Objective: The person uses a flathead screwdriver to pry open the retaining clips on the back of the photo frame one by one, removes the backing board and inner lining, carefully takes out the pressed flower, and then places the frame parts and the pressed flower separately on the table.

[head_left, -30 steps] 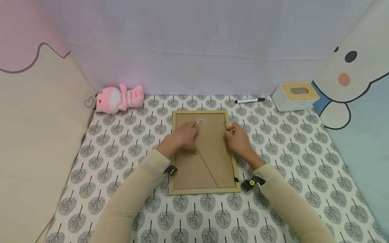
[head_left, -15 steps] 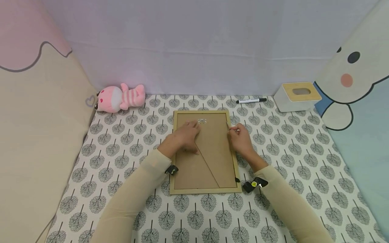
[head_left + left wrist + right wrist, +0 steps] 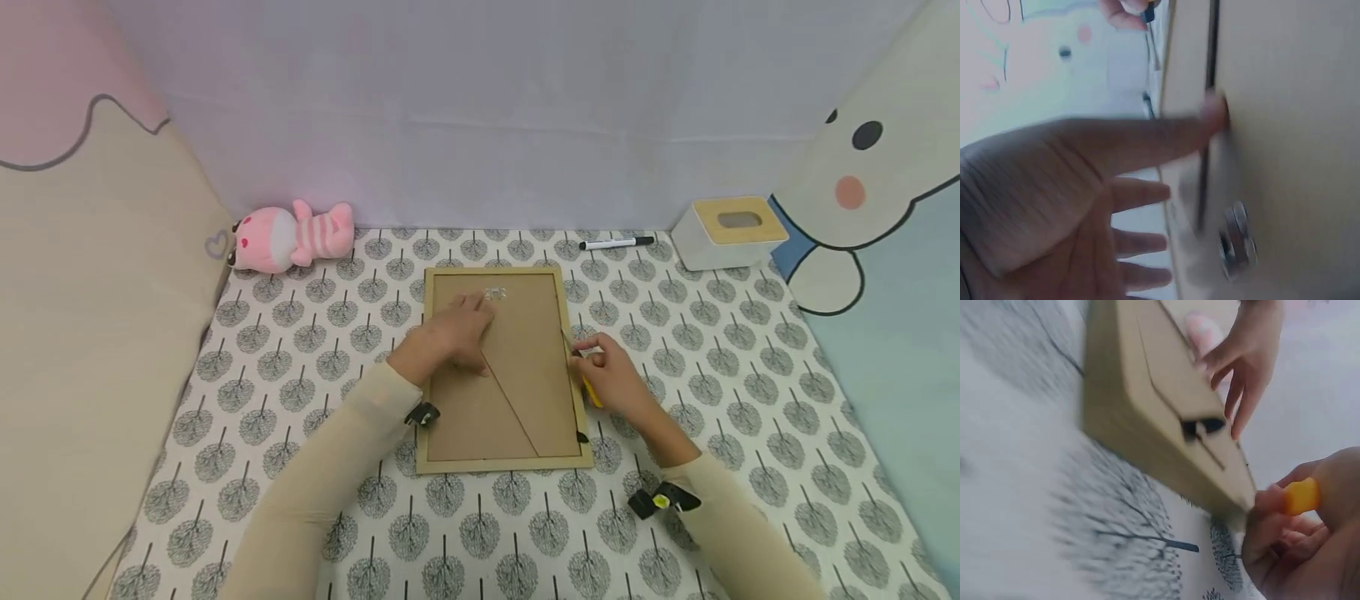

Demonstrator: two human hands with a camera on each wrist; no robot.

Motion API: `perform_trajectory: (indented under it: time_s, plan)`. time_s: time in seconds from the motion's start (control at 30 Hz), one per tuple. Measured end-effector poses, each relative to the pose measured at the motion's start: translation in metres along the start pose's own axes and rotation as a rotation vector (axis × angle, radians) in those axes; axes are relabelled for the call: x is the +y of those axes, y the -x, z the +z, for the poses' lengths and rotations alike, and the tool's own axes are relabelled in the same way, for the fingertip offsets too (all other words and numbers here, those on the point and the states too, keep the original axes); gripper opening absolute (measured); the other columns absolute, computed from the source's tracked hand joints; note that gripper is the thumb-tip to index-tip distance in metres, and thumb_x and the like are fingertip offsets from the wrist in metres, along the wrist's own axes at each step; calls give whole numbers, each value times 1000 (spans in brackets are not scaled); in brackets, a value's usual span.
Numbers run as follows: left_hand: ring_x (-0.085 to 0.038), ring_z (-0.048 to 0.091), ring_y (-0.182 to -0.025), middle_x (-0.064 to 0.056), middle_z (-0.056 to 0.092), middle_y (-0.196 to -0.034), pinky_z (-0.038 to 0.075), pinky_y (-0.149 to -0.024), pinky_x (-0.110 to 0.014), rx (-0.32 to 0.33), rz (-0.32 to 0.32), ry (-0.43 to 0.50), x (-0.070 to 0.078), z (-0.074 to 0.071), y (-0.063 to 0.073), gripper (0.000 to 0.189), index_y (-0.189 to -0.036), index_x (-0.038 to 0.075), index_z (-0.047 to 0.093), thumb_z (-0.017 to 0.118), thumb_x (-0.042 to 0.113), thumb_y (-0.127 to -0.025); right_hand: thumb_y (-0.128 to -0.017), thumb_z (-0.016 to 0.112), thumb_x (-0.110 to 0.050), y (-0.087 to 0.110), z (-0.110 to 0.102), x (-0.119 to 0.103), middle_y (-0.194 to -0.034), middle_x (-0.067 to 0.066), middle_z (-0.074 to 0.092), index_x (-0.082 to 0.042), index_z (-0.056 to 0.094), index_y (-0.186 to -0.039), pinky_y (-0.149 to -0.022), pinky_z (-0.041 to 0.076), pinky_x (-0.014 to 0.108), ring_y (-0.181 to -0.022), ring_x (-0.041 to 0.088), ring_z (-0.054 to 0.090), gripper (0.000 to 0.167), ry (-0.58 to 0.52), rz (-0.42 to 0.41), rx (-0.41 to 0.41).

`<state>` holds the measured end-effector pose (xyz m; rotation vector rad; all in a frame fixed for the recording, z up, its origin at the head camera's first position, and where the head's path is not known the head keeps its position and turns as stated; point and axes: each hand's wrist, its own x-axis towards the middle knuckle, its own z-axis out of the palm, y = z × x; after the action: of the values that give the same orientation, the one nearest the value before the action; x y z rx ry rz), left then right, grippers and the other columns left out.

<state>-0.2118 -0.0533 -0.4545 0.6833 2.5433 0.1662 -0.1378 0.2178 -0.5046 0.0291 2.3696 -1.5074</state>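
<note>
A wooden picture frame (image 3: 536,358) lies face down, its brown backing board up. My left hand (image 3: 456,333) rests on the board with fingers spread; in the left wrist view its thumb (image 3: 1213,112) presses close to a slit in the board. Beside the frame's right edge, my right hand (image 3: 613,382) grips a screwdriver with a yellow handle (image 3: 1302,496). Its thin metal shaft (image 3: 1152,47) points at the groove inside that edge. A silver hanger (image 3: 495,294) sits near the board's top. At the lower right corner lies a bent black tab (image 3: 1210,426).
A pink plush toy (image 3: 292,237) lies at the back left. Toward the back right are a marker (image 3: 617,243) and a white tissue box (image 3: 731,233) with a wooden lid. A tree-patterned cloth (image 3: 360,500) covers the table.
My right hand has slid nearer to me along the frame's right edge, bringing the screwdriver along and a little outward. The left hand stays on the board.
</note>
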Motion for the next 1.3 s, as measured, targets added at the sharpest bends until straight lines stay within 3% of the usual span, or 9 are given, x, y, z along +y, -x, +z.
perform_trajectory:
  time_s: [0.13, 0.27, 0.4, 0.5, 0.6, 0.7, 0.87, 1.07, 1.3]
  plan:
    - [-43, 17, -164, -18, 16, -178, 26, -131, -61, 2, 124, -152, 24, 7, 17, 113, -167, 23, 33, 96, 40, -73, -112, 45, -15, 31, 7, -1, -87, 15, 62, -6, 37, -145, -40, 45, 31, -48, 19, 54, 36, -17, 55, -65]
    - [-38, 12, -166, -13, 13, -179, 15, -135, -59, -80, 284, -172, 47, 17, 29, 121, -167, 26, 31, 98, 40, -68, -110, 48, -17, 55, 18, -3, -92, 15, 59, -11, 37, -148, -45, 43, 28, -54, 14, 46, 40, 126, 34, -7]
    - [-34, 14, -167, -9, 14, -179, 15, -135, -60, -109, 340, -173, 54, 25, 26, 123, -167, 26, 32, 100, 40, -65, -110, 52, -18, 77, 30, -3, -90, 11, 61, -12, 40, -149, -54, 44, 28, -62, 13, 49, 41, 273, -6, 77]
    - [-31, 18, -166, -8, 18, -179, 17, -134, -61, -99, 353, -172, 55, 28, 24, 125, -166, 24, 34, 101, 41, -62, -109, 52, -14, 94, 40, -4, -88, 7, 63, -10, 46, -146, -54, 45, 27, -63, 12, 51, 38, 307, 3, 99]
    - [-31, 22, -165, -10, 21, -178, 19, -133, -62, -88, 374, -170, 54, 28, 23, 127, -164, 22, 34, 102, 42, -60, -108, 55, -12, 111, 48, -5, -83, 6, 61, -11, 56, -134, -51, 43, 26, -60, 12, 47, 26, 328, 33, 111]
    - [-32, 26, -164, -12, 25, -176, 21, -133, -60, -77, 390, -166, 52, 28, 24, 126, -162, 21, 37, 103, 42, -57, -106, 58, -11, 123, 58, -7, -98, 7, 73, -12, 61, -122, -56, 45, 24, -67, 10, 52, 17, 372, 29, 138]
    - [-33, 29, -162, -17, 28, -174, 22, -135, -56, -56, 380, -136, 44, 27, 26, 117, -153, 21, 44, 105, 37, -54, -107, 56, -13, 125, 74, -11, -129, 10, 75, -12, 65, -121, -65, 49, 28, -84, 14, 62, 16, 452, -20, 179]
    - [-36, 26, -163, -18, 25, -175, 22, -133, -61, -69, 347, -117, 35, 28, 29, 111, -151, 21, 48, 104, 36, -57, -108, 55, -14, 121, 90, -14, -120, 14, 75, -9, 65, -124, -74, 63, 44, -99, 31, 75, 19, 587, -62, 234]
    - [-38, 27, -162, -20, 24, -175, 23, -131, -66, -74, 337, -126, 36, 30, 31, 112, -153, 22, 50, 104, 37, -56, -107, 56, -12, 120, 99, -12, -106, 16, 73, -7, 62, -120, -58, 59, 43, -77, 32, 72, 15, 640, -78, 303]
